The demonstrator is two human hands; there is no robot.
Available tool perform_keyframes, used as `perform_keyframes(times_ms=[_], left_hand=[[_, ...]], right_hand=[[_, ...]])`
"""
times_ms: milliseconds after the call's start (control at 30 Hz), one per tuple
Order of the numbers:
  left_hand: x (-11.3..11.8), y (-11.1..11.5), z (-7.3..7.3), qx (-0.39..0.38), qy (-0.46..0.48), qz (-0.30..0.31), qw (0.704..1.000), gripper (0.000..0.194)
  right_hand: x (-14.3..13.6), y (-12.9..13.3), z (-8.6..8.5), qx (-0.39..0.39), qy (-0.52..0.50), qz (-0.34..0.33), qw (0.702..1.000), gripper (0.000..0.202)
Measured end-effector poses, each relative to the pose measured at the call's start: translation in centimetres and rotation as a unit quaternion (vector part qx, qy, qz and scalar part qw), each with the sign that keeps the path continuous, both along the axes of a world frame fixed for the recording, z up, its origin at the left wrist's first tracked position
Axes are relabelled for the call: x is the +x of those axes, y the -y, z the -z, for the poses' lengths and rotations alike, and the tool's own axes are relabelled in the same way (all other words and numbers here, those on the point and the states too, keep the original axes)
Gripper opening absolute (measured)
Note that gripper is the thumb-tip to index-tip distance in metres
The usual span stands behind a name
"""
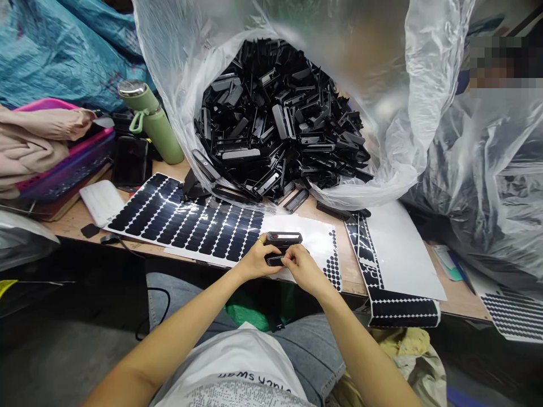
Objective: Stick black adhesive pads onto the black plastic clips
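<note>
Head view: the left hand (255, 261) pinches a black, oblong plastic piece (285, 237) between thumb and fingers; the right hand (302, 268) has thumb and fingertips at its near side, pinching or merely touching, I cannot tell. From the piece, a clear plastic bag (382, 193) full of black plastic parts (282, 121) stands at twelve o'clock, a white sheet of black oval stickers (186, 221) at nine.

Black part (284, 245), black-dotted white sheet (318, 239), green bottle (163, 133)
</note>
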State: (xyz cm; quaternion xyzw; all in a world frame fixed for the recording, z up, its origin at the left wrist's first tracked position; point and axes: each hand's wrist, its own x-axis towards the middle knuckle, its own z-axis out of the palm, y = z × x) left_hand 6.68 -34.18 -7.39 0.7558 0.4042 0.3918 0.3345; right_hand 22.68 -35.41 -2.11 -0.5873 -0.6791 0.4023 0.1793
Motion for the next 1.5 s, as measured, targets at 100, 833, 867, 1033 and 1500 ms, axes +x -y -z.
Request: perform_keyframes(times_ms=[100,833,867,1033,1500], left_hand=[[0.0,0.0,0.0,0.005,0.007,0.001,1.0,0.026],[0.2,0.1,0.1,0.005,0.001,-0.014,1.0,0.024],[0.2,0.1,0.1,0.005,0.001,-0.016,1.0,0.024],[0.0,0.0,-0.5,-0.018,0.021,-0.052,0.998,0.027],[-1.4,3.2,-4.5,-0.399,0.34,-0.073,0.849,0.035]], right_hand=[[-0.1,0.2,0.2,0.007,0.009,0.007,1.0,0.01],[-0.7,1.0,1.2,0.06,0.023,0.047,0.997,0.011],[-0.7,1.1,1.2,0.071,0.038,0.067,0.994,0.013],[0.7,1.2,1.1,0.164,0.101,0.235,0.953,0.041],[2.0,4.7,-1.5,-0.075,-0.349,0.216,0.909,0.044]])
